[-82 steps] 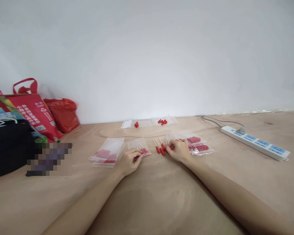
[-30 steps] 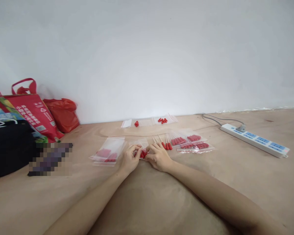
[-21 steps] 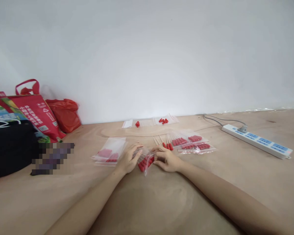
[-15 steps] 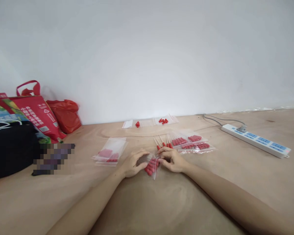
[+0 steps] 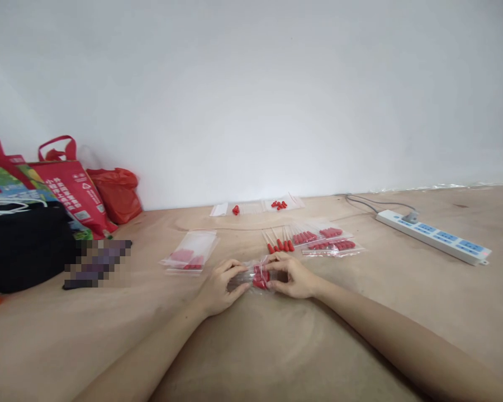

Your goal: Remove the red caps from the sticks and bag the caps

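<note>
Both my hands hold one small clear zip bag (image 5: 256,274) with red-capped sticks inside, just above the brown surface (image 5: 276,346). My left hand (image 5: 222,285) pinches its left end, fingers curled. My right hand (image 5: 291,276) pinches its right end. Beyond my right hand lie a few loose red-tipped sticks (image 5: 279,243) and filled bags (image 5: 327,244). A pile of filled bags (image 5: 190,252) lies to the left of my left hand.
Farther back lie flat bags with loose red caps (image 5: 279,205). A white power strip (image 5: 433,237) with its cable lies at the right. Red shopping bags (image 5: 75,187) and a black bag (image 5: 23,245) stand at the left by the white wall.
My right hand left the loose sticks and joined my left hand on the bag. Together they lifted it, pulled it nearer to me and turned it crosswise.
</note>
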`<state>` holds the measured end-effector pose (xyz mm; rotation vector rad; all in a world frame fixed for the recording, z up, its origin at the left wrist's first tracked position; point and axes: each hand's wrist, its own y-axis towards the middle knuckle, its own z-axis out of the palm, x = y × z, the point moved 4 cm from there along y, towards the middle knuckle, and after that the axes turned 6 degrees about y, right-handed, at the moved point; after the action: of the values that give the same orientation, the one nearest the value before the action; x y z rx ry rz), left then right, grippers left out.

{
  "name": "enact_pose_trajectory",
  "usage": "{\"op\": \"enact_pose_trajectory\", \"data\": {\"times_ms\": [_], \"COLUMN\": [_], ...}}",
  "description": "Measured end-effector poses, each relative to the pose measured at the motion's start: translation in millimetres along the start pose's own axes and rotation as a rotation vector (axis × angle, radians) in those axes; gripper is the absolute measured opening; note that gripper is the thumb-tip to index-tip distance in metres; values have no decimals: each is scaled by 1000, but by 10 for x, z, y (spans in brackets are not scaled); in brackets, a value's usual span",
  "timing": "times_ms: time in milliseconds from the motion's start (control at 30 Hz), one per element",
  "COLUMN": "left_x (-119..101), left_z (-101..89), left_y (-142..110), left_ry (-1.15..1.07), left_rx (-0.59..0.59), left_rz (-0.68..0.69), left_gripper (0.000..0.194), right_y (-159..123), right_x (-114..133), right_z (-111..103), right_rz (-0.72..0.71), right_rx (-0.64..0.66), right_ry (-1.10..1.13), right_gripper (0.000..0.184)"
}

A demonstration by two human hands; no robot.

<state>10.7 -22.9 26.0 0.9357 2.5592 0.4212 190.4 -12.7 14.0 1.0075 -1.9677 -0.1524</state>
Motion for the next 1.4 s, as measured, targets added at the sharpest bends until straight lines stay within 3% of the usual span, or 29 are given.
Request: {"op": "enact_pose_trajectory", "data": {"times_ms": [133, 300, 400, 533, 633, 800, 933, 1033, 1300, 1400], "left_x": [19, 52, 80, 106, 116, 120, 110, 106, 132, 136], "left_z": [22, 22, 13, 16, 25, 38, 33, 25, 49, 50], "left_y": [39, 73, 84, 85, 80, 77, 78, 80, 70, 69], "left_ry": [33, 50, 60, 67, 62, 19, -2, -6, -31, -24], "left_rx": [-11, -36, -43, -32, -29, -30, -25, -17, 10, 2], "left_rz": [-18, -39, -53, -71, -73, -62, -54, -61, -77, -78], "left_gripper": [22, 16, 15, 13, 11, 9, 9, 10, 11, 10], "right_y": [10, 58, 81, 89, 89, 123, 136, 145, 114, 114], "right_x": [-65, -145, -179, -259, -294, -164, -95, -89, -111, -87], "right_z": [14, -18, -45, 29, 51, 45, 59, 92, 4, -34], "right_rz": [25, 57, 118, 294, 379, 232, 164, 168, 331, 261], "right_rx": [11, -29, -74, -116, -200, -107, -148, -131, -58, -38], "right_ry": [41, 77, 113, 244, 260, 24, -95, -126, 24, -62], "right_gripper": [47, 20, 25, 9, 24, 29, 19, 8, 6, 8]}}
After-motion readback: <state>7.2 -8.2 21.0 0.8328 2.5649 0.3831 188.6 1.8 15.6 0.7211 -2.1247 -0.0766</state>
